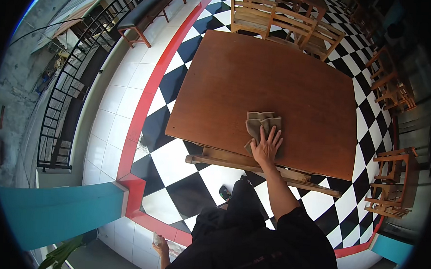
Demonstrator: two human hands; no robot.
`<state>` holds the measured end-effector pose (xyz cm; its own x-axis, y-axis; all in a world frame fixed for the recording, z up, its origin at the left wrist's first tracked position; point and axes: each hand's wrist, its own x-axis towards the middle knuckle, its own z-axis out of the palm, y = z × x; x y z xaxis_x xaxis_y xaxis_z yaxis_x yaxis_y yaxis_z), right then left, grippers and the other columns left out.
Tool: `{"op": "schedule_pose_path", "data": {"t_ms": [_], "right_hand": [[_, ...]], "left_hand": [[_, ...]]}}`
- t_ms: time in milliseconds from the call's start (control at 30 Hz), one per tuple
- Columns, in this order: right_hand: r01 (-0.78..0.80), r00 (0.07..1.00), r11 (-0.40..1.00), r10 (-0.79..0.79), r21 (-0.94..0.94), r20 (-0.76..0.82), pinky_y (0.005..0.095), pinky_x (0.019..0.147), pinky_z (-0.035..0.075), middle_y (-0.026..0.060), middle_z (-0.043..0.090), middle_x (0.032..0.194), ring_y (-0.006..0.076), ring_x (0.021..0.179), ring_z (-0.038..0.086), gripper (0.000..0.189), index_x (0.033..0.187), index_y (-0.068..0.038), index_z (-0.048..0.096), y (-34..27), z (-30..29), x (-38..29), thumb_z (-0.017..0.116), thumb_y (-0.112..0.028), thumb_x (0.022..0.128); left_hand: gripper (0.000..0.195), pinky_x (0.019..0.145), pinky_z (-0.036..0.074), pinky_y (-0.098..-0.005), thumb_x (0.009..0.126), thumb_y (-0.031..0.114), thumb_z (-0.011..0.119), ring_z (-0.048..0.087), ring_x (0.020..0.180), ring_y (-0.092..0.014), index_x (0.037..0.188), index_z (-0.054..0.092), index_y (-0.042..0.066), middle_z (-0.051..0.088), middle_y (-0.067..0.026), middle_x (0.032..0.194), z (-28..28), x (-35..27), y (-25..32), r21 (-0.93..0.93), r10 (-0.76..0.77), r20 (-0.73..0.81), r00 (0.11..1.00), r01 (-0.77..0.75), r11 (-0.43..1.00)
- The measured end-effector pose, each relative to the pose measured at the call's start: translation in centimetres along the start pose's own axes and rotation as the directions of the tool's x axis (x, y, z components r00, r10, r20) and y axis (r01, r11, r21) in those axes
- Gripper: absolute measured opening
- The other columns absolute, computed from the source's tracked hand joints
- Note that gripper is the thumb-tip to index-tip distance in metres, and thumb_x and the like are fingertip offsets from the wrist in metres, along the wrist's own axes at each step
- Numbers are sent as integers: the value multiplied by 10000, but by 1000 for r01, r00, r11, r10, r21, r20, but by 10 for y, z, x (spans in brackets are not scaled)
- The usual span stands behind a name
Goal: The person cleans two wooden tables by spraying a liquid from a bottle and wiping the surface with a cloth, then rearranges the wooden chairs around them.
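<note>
My right hand (267, 147) lies on a folded brown cloth (261, 122), fingers spread, pressing it onto the near part of a brown wooden tabletop (246, 78). Part of the cloth is hidden under the palm. Down at my left side, away from the table, my left hand (161, 246) is closed around a small whitish object (156, 238). Its kind is hard to make out.
A wooden bench (228, 160) runs along the table's near edge. Wooden chairs (278, 20) stand beyond the far edge, more chairs (390, 181) to the right. A teal pillar (60, 210), black railing (61, 109) and padded bench (145, 9) are on the left.
</note>
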<state>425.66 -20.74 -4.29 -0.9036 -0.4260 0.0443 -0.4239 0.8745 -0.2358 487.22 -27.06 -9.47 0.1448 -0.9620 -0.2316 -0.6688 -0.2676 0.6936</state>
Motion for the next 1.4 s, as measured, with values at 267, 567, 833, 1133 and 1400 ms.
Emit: {"op": "schedule_pose_path", "data": {"t_ms": [267, 567, 833, 1133, 1400], "right_hand": [[-812, 578, 503, 761, -296, -294, 612, 1016, 82, 191, 34, 1465, 458, 1311, 84, 594, 1401, -287, 213, 160, 23, 43, 298, -505, 856], [372, 928, 911, -370, 180, -45, 545, 1035, 190, 201, 248, 1405, 415, 1283, 225, 565, 1267, -86, 451, -275, 59, 33, 558, -341, 774], [-249, 964, 962, 235, -112, -120, 532, 1056, 151, 203, 143, 1438, 354, 1330, 152, 603, 1331, -97, 358, -103, 19, 42, 546, -205, 768], [-158, 966, 986, 142, -57, -218, 547, 1050, 141, 219, 225, 1410, 390, 1305, 196, 560, 1291, -80, 426, -277, 84, 240, 505, -326, 794], [-643, 755, 762, 614, -79, -229, 480, 1084, 132, 219, 131, 1433, 366, 1331, 134, 588, 1282, 13, 373, -218, 74, 109, 536, -181, 751]], "left_hand": [[300, 489, 521, -300, 768, 175, 568, 605, 553, -212, 938, 549, -72, 579, -141, 764, -46, 38, -7, -61, -128, -139, 982, 120, 991], [205, 553, 484, -273, 808, 64, 522, 577, 650, -158, 980, 556, -43, 575, -81, 794, 10, 334, 216, -102, 291, 451, 844, -275, 956], [472, 541, 497, -283, 790, 85, 527, 587, 578, -158, 1240, 439, -27, 571, -90, 848, -21, 450, 242, -17, 279, 402, 872, -297, 955], [396, 480, 533, -290, 806, 99, 536, 606, 543, -167, 1165, 480, -59, 587, -84, 742, 51, 583, 286, 85, 159, 570, 806, -251, 964], [253, 467, 518, -289, 744, 35, 506, 589, 506, -162, 961, 581, -72, 567, -76, 636, 152, 711, 425, 2, 423, 623, 658, -542, 840]]}}
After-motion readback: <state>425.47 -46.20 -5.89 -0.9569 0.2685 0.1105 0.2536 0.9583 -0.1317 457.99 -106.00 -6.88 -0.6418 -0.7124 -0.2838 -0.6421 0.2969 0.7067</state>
